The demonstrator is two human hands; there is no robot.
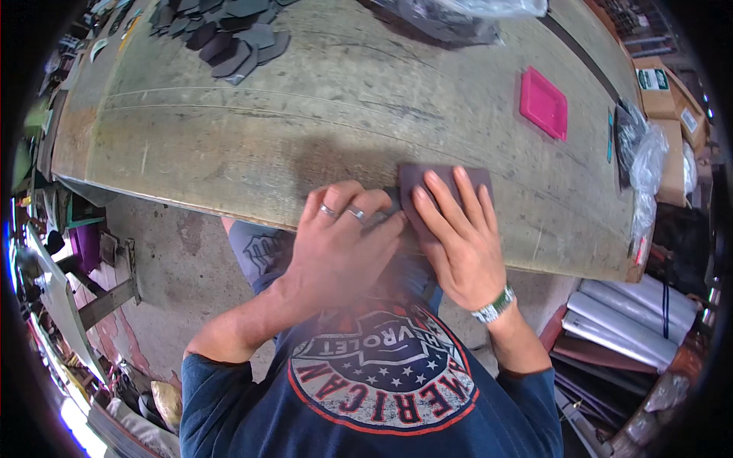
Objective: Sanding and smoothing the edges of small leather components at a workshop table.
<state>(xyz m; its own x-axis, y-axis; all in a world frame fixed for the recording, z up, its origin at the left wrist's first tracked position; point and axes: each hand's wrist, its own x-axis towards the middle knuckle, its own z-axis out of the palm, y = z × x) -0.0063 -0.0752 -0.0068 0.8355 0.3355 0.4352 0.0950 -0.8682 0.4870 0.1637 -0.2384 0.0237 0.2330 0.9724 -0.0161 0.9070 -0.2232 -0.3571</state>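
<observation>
Near the front edge of the worn worktable [229, 143], my right hand [467, 240] lies spread over a dark brownish-purple flat piece [415, 177], its fingertips pressing on the upper part. My left hand [346, 235], with two rings, is bent beside the piece's left edge; its fingers are curled and partly blurred. Something dark grey shows between its fingers, though what it is cannot be told. A pile of dark grey cut flat pieces [237, 51] lies at the table's far left.
A pink tray [544, 106] sits on the right of the table. Clear plastic bags [650, 160] hang about the right edge, beside cardboard boxes [667, 114]. More plastic [452, 17] lies at the far side. Rolls of material [624, 320] are stacked below right.
</observation>
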